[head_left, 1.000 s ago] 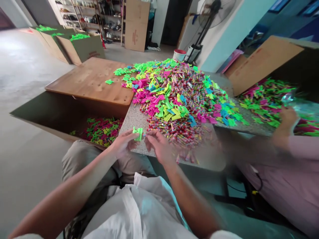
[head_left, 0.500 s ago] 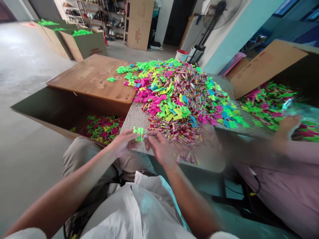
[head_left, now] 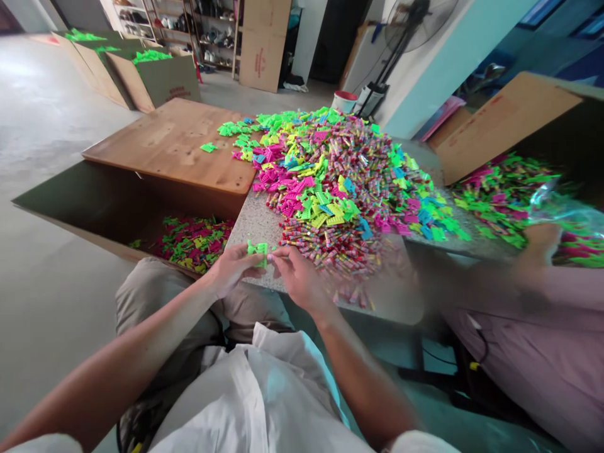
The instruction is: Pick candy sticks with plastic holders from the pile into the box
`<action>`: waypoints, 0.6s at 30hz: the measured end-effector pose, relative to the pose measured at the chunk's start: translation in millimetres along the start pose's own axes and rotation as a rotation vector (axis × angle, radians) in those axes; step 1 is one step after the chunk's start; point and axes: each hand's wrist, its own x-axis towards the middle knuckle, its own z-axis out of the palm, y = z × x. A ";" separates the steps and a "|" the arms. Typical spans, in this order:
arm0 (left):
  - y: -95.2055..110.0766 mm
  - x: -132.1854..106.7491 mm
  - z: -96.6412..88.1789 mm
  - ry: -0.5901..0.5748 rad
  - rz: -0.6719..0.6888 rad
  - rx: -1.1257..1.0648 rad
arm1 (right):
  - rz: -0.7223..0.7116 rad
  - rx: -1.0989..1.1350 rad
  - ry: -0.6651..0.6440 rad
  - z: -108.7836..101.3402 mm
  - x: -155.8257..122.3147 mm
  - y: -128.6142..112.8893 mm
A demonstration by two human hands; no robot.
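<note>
My left hand is closed on a bright green plastic toy piece, pinched between thumb and fingers above the near edge of the stone-topped table. My right hand is closed in a pinch at the piece's right edge. Something tiny and pale shows at its fingertips, too small to name. Just beyond the right hand lie many small crayon-like sticks in printed wrappers. Behind them rises a heap of green, pink, yellow and blue plastic pieces mixed with more sticks.
An open carton with mixed pieces inside stands at left, beside a wooden board. At right, a co-worker's hand is near another carton and a clear plastic bag. Cartons of green pieces stand behind.
My right fingers have closed in nearer to the green piece's edge. Both hands have moved slightly left in view, as has the whole scene. The green piece stays in my left hand.
</note>
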 end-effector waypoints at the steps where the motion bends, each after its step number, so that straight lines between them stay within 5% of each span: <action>1: -0.3 -0.1 0.4 0.001 0.003 -0.016 | 0.010 0.040 0.012 1.3 0.6 1.8; 8: 1.8 0.0 -2.9 -0.014 -0.023 -0.196 | 0.132 0.371 0.089 13.0 6.3 12.2; 18: 0.8 -0.5 -6.4 -0.027 -0.063 -0.229 | 0.153 0.398 0.036 16.0 7.0 15.9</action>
